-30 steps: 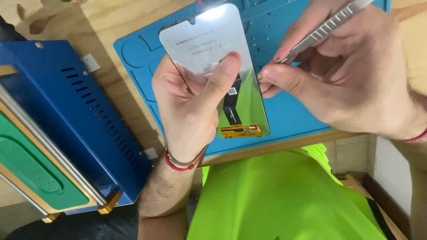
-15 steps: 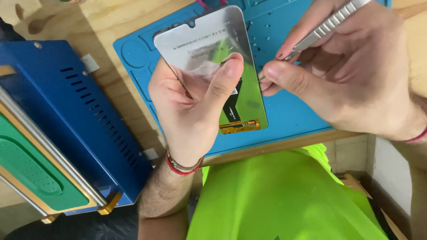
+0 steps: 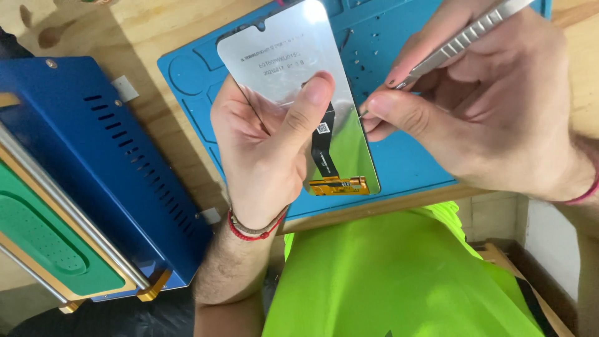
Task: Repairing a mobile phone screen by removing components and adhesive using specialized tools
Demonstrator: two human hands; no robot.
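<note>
Screen panel (image 3: 293, 81), gripped back-up in the left hand (image 3: 262, 156) above the blue mat (image 3: 405, 162): hold it steady while the right hand (image 3: 493, 112), pinching tweezers (image 3: 462, 37), works lightly at its right edge.

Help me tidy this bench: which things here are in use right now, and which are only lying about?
In use:
left hand holding the phone screen panel
right hand holding the metal tool at the panel's edge

Lying about:
blue work mat
blue machine
wooden table
</note>
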